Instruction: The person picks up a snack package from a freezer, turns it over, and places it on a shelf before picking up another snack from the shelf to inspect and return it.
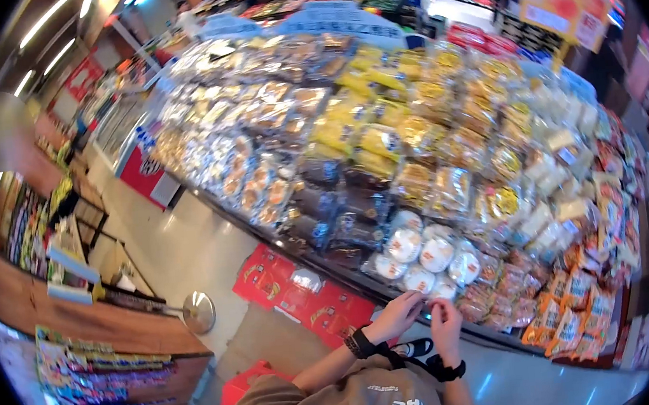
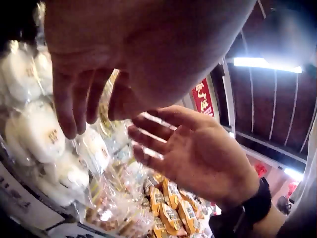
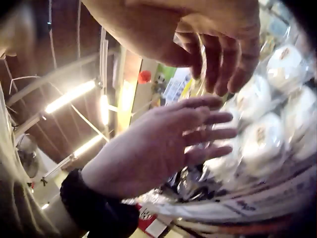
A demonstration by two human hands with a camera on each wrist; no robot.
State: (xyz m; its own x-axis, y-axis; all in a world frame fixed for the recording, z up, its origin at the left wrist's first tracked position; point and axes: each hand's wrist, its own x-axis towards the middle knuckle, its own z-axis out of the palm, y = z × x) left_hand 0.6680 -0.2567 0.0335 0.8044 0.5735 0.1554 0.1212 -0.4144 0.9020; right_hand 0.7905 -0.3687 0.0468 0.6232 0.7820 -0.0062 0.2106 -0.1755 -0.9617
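Observation:
My left hand (image 1: 398,317) and right hand (image 1: 447,325) come close together over the front edge of the display. In the left wrist view, my left hand (image 2: 133,54) fills the top with fingers extended downward, and the right hand (image 2: 203,153) lies beyond it, fingers spread and slightly bent. From the right wrist, my right hand (image 3: 218,39) hangs above the left hand (image 3: 148,139), whose fingers are loosely extended. No item shows in either hand. Nearest to them are round white buns (image 1: 415,252) in clear wrapping, stamped with small red-brown marks.
Bagged brown snacks (image 1: 498,299) and orange packets (image 1: 574,315) lie right of the buns. Dark packs (image 1: 333,209) and yellow packs (image 1: 360,121) fill the display further left and back. A red printed mat (image 1: 301,283) lies below its edge; a wooden counter (image 1: 77,312) stands left.

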